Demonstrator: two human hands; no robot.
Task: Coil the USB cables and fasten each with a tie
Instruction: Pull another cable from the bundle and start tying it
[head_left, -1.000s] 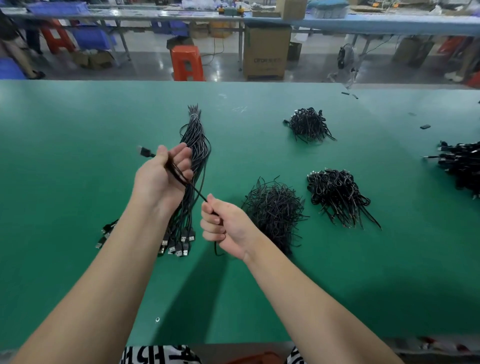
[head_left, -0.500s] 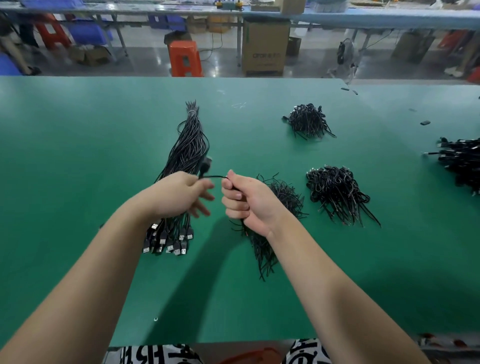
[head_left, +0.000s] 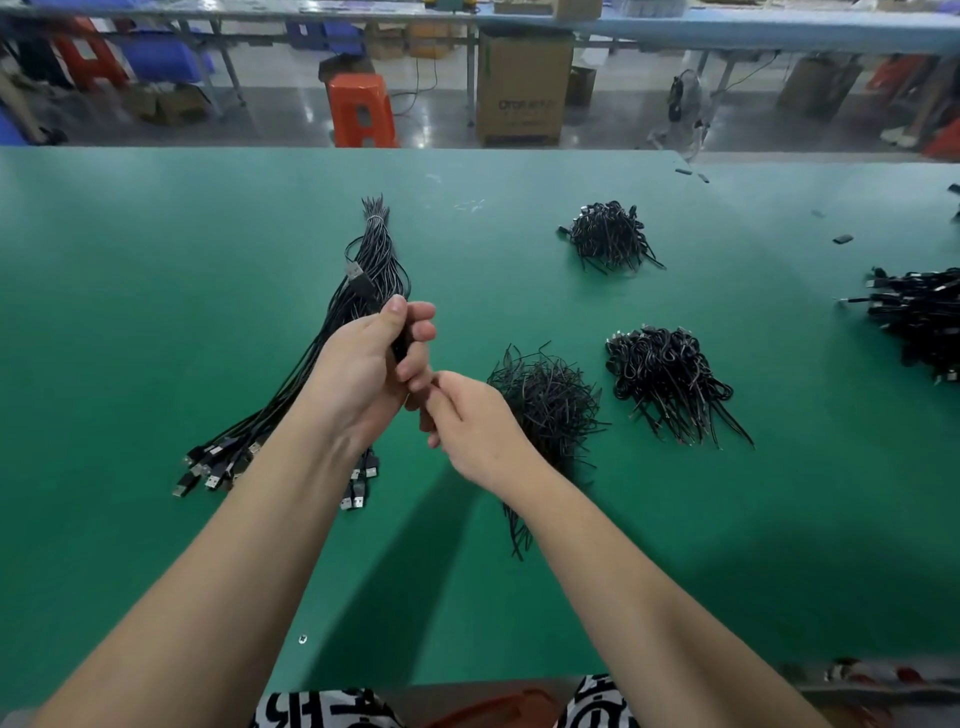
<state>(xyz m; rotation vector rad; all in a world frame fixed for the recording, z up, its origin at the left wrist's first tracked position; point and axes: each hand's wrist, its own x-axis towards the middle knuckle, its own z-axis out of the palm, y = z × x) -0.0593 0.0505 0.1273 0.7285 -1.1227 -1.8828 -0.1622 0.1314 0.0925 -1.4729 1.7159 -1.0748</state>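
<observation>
Compared with half a second earlier, the left hand (head_left: 363, 364) has risen and turned thumb-up, and the right hand (head_left: 470, 423) has closed in until its fingertips touch the left fingers; the cable span then visible between the two hands is gone.

The thin black USB cable (head_left: 363, 283) is clamped in the left grip, thumb pressed against curled fingers. Its silver-tipped plug projects above the thumb, and dark folded strands show between the fingers. The cable is held above the green table (head_left: 156, 260), over the long tied bundle of black USB cables (head_left: 382, 244) lying on it.

The right grip is curled with fingertips drawn together at the left fingers; whether it pinches cable cannot be told, as the contact point is hidden.

The loose pile of thin black wire ties (head_left: 550, 400) lies just right of the hands, partly covered by the right wrist. The heap of black cables (head_left: 914, 317) is cut off at the right edge.
</observation>
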